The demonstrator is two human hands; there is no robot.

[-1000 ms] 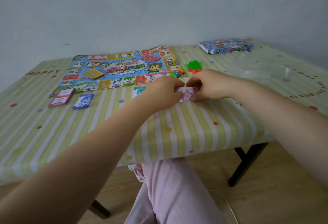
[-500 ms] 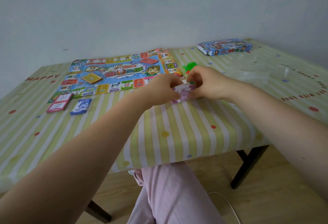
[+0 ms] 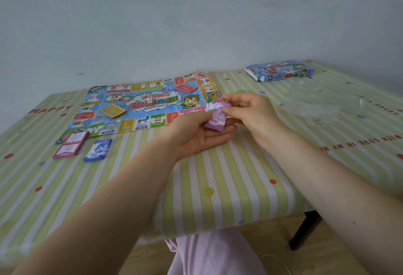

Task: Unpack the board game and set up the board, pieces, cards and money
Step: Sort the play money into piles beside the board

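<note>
Both hands have lifted off the bench since a second ago. Left hand (image 3: 197, 135) palm up, cradling purple money (image 3: 216, 116) at frame centre, fingers loosely curled under it. Right hand (image 3: 248, 111) pinches the top note. Board (image 3: 139, 104) lies flat upper left; box (image 3: 280, 71) upper right.

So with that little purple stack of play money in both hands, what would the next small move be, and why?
Probably lay the purple notes on the tablecloth beside the blue money stack. The left hand cradles them from below while the right hand pinches the top ones, fanned as if being sorted. The pink stack and the blue one already lie in a row below the board, so purple likely joins them.
</note>
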